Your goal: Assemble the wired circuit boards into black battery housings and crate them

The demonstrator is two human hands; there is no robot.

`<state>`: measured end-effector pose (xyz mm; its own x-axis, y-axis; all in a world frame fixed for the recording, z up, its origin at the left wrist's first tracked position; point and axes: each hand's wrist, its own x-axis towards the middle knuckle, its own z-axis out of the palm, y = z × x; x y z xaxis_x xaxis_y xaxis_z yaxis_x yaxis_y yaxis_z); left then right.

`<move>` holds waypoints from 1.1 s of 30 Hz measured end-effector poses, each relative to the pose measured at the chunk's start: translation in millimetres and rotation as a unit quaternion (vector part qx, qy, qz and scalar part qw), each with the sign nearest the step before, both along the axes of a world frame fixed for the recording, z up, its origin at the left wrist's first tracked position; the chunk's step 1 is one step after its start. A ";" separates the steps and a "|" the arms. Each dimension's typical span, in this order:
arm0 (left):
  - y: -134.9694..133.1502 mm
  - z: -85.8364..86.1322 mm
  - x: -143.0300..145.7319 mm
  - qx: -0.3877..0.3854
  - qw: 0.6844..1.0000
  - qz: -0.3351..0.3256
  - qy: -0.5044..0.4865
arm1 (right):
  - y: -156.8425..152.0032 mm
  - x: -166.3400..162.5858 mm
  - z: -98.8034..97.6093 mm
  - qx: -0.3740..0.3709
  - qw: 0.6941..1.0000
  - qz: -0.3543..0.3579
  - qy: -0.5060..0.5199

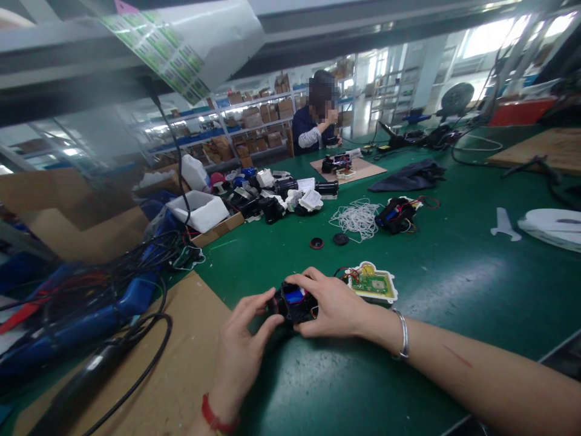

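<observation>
Both my hands are on a black plastic device housing (pixel 294 303), open on top with a blue part inside. My left hand (pixel 247 324) pinches its round left end between thumb and fingers. My right hand (pixel 329 303) grips the body from the other side, thumb below and fingers above. Just right of it lies a white-rimmed cover with a green circuit board (pixel 376 283), with thin red and black wires running toward the housing. How the wires join it is hidden behind my right hand.
Black round caps (pixel 341 239), a heap of white cord (pixel 356 219) and another wired black housing (pixel 397 215) lie farther back. Many black and white housings (pixel 272 200) are piled back left. Cardboard (pixel 181 339) and black cables (pixel 154 254) lie left. A person (pixel 313 121) sits opposite.
</observation>
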<state>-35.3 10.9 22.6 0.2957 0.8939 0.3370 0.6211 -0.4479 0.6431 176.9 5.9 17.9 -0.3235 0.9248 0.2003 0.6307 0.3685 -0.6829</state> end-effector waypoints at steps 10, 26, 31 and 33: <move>-4.5 -1.4 2.4 -0.026 0.999 0.036 0.000 | -2.9 -4.0 0.0 0.013 1.000 -0.004 -0.007; -4.0 2.9 -1.1 0.050 0.998 -0.046 0.012 | 4.2 -0.9 -2.2 -0.013 1.000 0.009 0.014; -7.6 0.4 2.4 -0.046 0.998 0.005 -0.052 | -0.4 -5.3 -3.7 -0.008 1.000 -0.009 0.011; -7.9 -0.4 3.3 -0.093 0.992 0.022 -0.084 | -2.9 -7.6 -2.9 -0.004 1.000 -0.021 0.003</move>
